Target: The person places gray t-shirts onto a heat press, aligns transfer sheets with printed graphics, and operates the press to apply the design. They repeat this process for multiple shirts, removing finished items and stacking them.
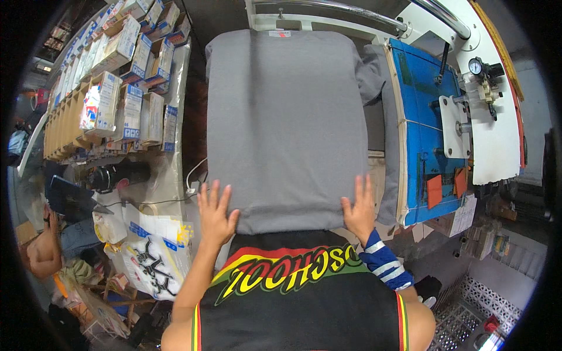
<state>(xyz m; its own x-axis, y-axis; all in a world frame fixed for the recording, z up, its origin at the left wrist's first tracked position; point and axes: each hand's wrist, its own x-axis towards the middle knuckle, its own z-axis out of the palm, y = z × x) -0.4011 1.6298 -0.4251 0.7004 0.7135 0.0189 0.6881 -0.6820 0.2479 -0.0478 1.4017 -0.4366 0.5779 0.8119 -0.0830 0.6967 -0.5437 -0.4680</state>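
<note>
A grey T-shirt lies spread smooth over a flat platen in front of me, its collar with a small label at the far end. My left hand rests at the shirt's near left edge, fingers spread and pointing away from me. At the near right edge my right hand touches the cloth, fingers stretched out. Neither hand holds anything. The shirt's near hem folds down toward my body. A blue and white striped cloth wraps my right wrist. The platen itself is hidden under the shirt.
On the right stands a heat press with a blue upper plate and a pressure gauge. Metal rails cross the far side. To the left, a table holds many small cardboard boxes and printed sheets. Another person's arm shows at far left.
</note>
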